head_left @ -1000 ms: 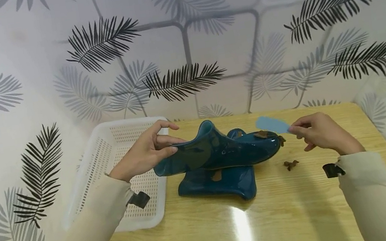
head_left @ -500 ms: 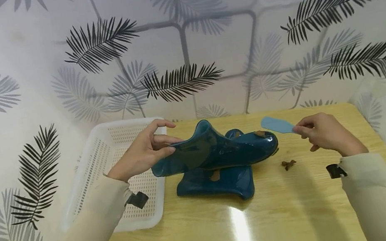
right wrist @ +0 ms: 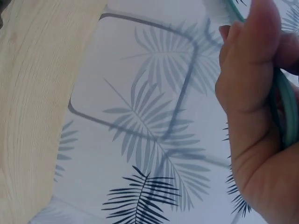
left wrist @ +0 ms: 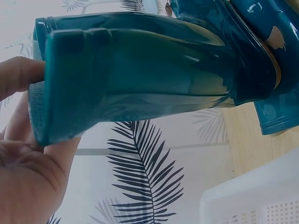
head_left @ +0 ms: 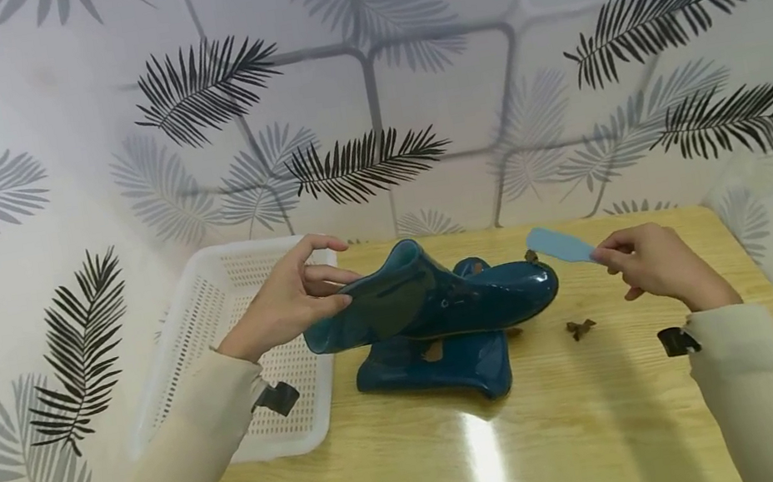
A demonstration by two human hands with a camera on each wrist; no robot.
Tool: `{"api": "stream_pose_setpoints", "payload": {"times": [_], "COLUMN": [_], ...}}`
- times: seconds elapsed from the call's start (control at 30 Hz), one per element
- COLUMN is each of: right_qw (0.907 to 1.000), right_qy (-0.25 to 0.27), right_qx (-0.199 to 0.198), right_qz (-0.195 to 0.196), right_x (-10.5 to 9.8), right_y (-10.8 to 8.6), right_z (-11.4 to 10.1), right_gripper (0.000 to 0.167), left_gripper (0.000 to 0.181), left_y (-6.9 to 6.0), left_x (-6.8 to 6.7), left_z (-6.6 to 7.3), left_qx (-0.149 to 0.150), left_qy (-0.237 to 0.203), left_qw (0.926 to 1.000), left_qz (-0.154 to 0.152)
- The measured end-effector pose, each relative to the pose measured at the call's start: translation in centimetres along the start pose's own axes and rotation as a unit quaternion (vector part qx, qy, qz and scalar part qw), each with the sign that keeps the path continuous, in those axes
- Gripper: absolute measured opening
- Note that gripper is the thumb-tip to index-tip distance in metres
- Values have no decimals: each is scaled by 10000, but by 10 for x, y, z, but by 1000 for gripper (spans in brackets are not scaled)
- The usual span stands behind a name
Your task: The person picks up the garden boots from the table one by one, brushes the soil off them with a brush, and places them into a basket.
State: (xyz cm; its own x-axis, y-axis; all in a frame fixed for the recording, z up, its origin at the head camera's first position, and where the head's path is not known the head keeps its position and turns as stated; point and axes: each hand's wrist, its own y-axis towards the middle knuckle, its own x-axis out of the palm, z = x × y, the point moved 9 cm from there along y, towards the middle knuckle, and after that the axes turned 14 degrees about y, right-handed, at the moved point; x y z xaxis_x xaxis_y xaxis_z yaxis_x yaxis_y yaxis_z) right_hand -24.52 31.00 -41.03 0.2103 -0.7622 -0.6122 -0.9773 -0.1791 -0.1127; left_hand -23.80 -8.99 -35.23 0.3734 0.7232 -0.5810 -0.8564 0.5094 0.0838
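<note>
My left hand (head_left: 286, 303) grips the top rim of a glossy teal rain boot (head_left: 434, 301), thumb outside; some fingers are hidden by the shaft. That boot lies sideways, toe to the right, across a second teal rain boot (head_left: 407, 372) on the table. A brown patch (head_left: 434, 351) marks the lower boot. My right hand (head_left: 663, 260) pinches the handle of a light blue brush (head_left: 560, 244), its flat head just beyond the upper boot's toe. In the right wrist view, pale bristles (right wrist: 219, 11) show by its teal edge. A brown scrap (head_left: 531, 256) sits behind the toe.
A white perforated basket (head_left: 320, 420) stands left of the boots, under my left forearm. Another crumpled brown scrap (head_left: 581, 329) lies on the wooden table (head_left: 364, 480) right of them. The leaf-patterned wall (head_left: 457, 112) rises behind the table.
Brown scraps that lay on the upper boot's toe are off its top; one now shows behind it. My right hand and the brush have shifted slightly right. My left hand keeps its grip.
</note>
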Motion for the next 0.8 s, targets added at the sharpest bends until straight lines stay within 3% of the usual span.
{"api": "stream_pose_setpoints", "payload": {"times": [0.23, 0.4, 0.5, 0.7, 0.8], "right_qw": [9988, 9995, 9992, 9956, 9960], "right_qy": [389, 241, 311, 864, 813], "right_qx": [-47, 212, 259, 279, 361], "right_qz": [-297, -78, 21, -228, -109], "right_x": [14, 6, 0, 6, 2], "right_y": [4, 0, -2, -9, -15], "right_z": [1, 14, 18, 28, 37], "right_gripper": [46, 47, 48, 52, 51], "left_gripper": [58, 57, 53, 49, 49], "left_y": [-2, -7, -7, -3, -1], "left_x": [-2, -3, -5, -10, -10], "left_z": [-7, -15, -18, -10, -8], "left_qx": [-292, -537, -528, -347, -345], "left_qy": [-117, -115, 79, 317, 325], "left_qw": [9994, 9981, 9978, 9970, 9969], "left_qz": [166, 296, 397, 622, 631]}}
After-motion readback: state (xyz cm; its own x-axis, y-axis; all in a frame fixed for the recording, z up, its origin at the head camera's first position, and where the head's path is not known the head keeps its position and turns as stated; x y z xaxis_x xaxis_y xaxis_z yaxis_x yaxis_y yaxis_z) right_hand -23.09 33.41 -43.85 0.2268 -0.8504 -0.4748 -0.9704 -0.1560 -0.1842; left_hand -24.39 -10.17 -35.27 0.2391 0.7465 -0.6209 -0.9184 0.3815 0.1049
